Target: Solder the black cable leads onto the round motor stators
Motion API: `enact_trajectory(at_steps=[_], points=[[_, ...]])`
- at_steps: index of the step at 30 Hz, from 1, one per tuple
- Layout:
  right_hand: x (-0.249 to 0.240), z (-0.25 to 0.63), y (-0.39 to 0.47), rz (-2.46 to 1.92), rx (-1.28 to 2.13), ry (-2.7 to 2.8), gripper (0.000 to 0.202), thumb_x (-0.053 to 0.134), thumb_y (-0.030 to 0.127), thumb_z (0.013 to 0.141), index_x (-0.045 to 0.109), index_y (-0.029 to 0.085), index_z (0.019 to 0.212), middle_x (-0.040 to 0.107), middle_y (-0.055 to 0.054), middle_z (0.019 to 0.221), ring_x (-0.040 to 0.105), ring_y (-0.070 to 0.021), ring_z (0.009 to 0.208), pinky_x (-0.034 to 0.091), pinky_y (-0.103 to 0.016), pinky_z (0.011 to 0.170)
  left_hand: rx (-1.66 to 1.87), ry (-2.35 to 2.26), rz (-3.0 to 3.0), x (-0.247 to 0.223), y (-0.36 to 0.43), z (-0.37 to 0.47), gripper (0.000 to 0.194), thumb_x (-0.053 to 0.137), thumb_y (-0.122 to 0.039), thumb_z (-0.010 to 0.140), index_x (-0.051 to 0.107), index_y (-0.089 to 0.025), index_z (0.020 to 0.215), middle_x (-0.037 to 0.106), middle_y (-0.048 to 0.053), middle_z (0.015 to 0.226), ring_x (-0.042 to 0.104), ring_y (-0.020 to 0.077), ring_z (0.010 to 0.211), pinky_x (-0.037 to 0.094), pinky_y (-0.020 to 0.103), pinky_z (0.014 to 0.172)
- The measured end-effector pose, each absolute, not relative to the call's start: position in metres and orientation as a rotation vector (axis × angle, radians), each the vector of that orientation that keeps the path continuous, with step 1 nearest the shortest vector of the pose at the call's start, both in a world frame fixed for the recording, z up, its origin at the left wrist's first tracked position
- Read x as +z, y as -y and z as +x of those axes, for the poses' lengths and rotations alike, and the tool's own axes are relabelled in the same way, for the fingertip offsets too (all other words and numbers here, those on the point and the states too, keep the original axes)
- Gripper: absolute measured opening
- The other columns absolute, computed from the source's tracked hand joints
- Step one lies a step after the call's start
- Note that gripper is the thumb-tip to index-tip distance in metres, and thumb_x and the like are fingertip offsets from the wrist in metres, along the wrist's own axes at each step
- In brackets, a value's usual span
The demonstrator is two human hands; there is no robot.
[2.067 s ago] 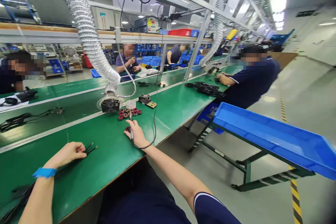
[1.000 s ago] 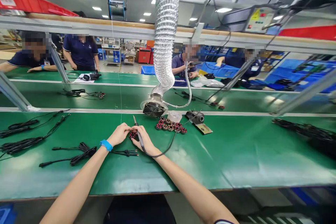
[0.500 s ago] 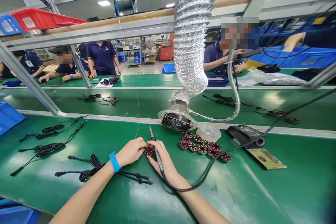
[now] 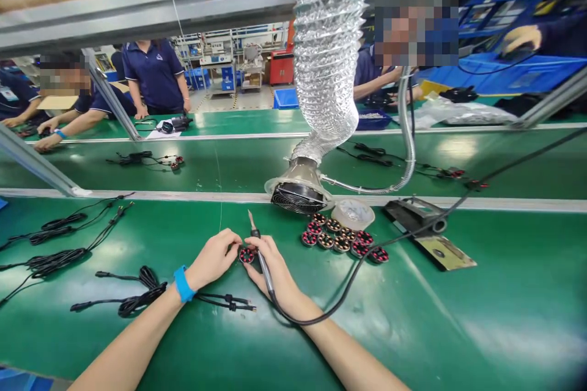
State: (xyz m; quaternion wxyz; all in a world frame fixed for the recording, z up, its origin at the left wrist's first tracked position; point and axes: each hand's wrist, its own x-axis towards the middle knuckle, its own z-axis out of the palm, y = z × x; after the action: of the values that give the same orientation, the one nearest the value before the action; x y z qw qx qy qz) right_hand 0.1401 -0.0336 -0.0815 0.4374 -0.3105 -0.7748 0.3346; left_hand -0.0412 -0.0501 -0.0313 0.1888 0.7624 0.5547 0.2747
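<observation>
My left hand [image 4: 214,259], with a blue band at the wrist, pinches a small round part [image 4: 246,255] by its left edge. Red spots ring its dark face, like a motor stator. My right hand [image 4: 280,275] is closed around a soldering iron [image 4: 265,267], whose tip points up and away from me. The right fingers also sit against the right side of the round part. A thin solder wire [image 4: 221,195] hangs down just behind my left hand. Below the hands lie the stripped ends of a black cable [image 4: 229,302].
Several similar round parts [image 4: 342,244] cluster right of my hands, near a tape roll [image 4: 353,215]. A fan-ended exhaust duct [image 4: 300,186] hangs above. Farther right stands a soldering iron stand [image 4: 415,217]. Black cable bundles [image 4: 59,259] lie at left. Co-workers [image 4: 153,76] are across the bench.
The view has shifted, bringing the bench scene up and left in the picture. The round part now shows its face more fully between my fingers. Both hands keep their holds.
</observation>
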Motion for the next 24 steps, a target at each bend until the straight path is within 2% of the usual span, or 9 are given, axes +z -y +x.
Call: enact_trajectory(at_steps=[3, 9, 15, 21, 24], points=[[-0.0824, 0.1405, 0.0331, -0.785, 0.835, 1.903, 0.054, 0.058, 0.005, 0.079, 0.050, 0.028, 0.128, 0.051, -0.005, 0.113, 0.060, -0.0175, 0.102, 0.051, -0.033, 0.095, 0.752, -1.462, 2.129, -0.0291, 0.0494, -0.0414, 0.019, 0.049, -0.015, 0.093, 0.067, -0.018, 0.097, 0.063, 0.004, 0.089, 0.059, 0.0151, 0.080, 0.045, 0.025, 0.074], [-0.0855, 0.1420, 0.0348, -0.802, 0.834, 1.895, 0.049, 0.057, 0.008, 0.082, 0.051, 0.027, 0.127, 0.052, -0.005, 0.111, 0.063, -0.0190, 0.100, 0.053, -0.035, 0.093, 0.691, -1.548, 2.176, -0.0314, 0.0504, -0.0421, 0.014, 0.053, -0.016, 0.091, 0.065, -0.017, 0.084, 0.063, 0.002, 0.083, 0.060, 0.0145, 0.076, 0.044, 0.024, 0.071], [-0.0863, 0.1413, 0.0329, -0.801, 0.809, 1.914, 0.045, 0.057, 0.011, 0.085, 0.050, 0.027, 0.126, 0.052, -0.006, 0.108, 0.063, -0.0209, 0.097, 0.053, -0.038, 0.091, 0.569, -1.649, 2.352, -0.0339, 0.0522, -0.0400, 0.012, 0.051, -0.018, 0.092, 0.063, -0.019, 0.088, 0.061, 0.002, 0.088, 0.059, 0.0154, 0.074, 0.043, 0.026, 0.067], [-0.0814, 0.1427, 0.0362, -0.794, 0.835, 1.909, 0.052, 0.058, 0.007, 0.081, 0.050, 0.026, 0.128, 0.051, -0.006, 0.112, 0.060, -0.0195, 0.100, 0.051, -0.034, 0.092, 0.851, -1.677, 2.149, -0.0314, 0.0511, -0.0401, 0.013, 0.051, -0.013, 0.089, 0.062, -0.018, 0.084, 0.060, 0.001, 0.081, 0.056, 0.0144, 0.074, 0.043, 0.025, 0.071], [-0.0807, 0.1428, 0.0349, -0.790, 0.841, 1.903, 0.050, 0.058, 0.006, 0.081, 0.051, 0.025, 0.127, 0.051, -0.006, 0.111, 0.060, -0.0183, 0.098, 0.051, -0.033, 0.092, 0.803, -1.620, 2.066, -0.0301, 0.0501, -0.0382, 0.012, 0.054, -0.018, 0.089, 0.065, -0.018, 0.087, 0.060, 0.001, 0.080, 0.053, 0.0132, 0.068, 0.042, 0.025, 0.067]])
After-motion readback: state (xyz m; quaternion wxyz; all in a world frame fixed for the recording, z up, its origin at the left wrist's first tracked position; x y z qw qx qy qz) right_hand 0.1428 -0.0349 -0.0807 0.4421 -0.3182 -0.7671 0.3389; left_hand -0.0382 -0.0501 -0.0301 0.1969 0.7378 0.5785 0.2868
